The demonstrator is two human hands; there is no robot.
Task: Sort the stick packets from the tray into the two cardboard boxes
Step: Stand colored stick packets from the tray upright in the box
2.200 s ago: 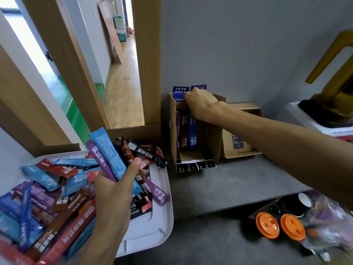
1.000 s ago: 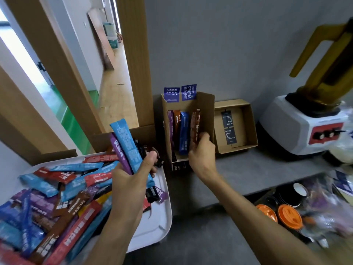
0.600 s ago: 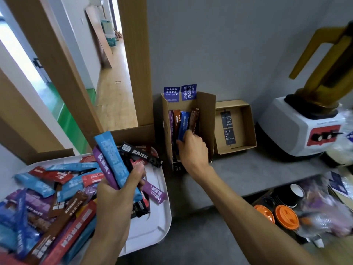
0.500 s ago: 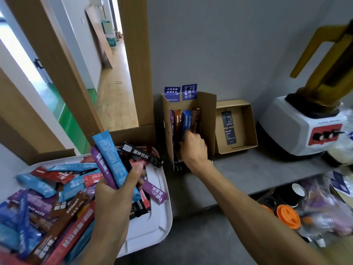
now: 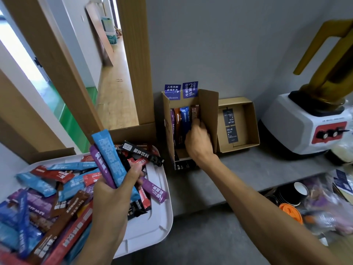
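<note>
On my feed, the person's left hand [image 5: 112,196] grips a fistful of packets above the white plastic tray [image 5: 152,219]. Its fingers are wrapped round a light-blue stick packet [image 5: 108,153] and a purple stick packet [image 5: 100,167], both pointing up and away, with darker packets bunched behind them. The tray sits at the left end of the grey counter [image 5: 248,169]. A heap of loose stick packets [image 5: 47,190] in blue, red, purple and brown covers most of it.

The right hand [image 5: 198,142] reaches into the tall brown cardboard box [image 5: 208,111], which stands open-fronted against the wall just right of the tray. Four packets stand upright inside it, side by side: purple, orange, blue and a brown stick packet [image 5: 195,111] at the right end. The fingers curl against the lower part of that brown packet. I cannot tell whether they pinch it or only press it.

Just right of the tall box lies a low brown cardboard box [image 5: 251,121] holding black paper tags [image 5: 230,127]. A white blender base [image 5: 298,127] stands beyond it.
</note>
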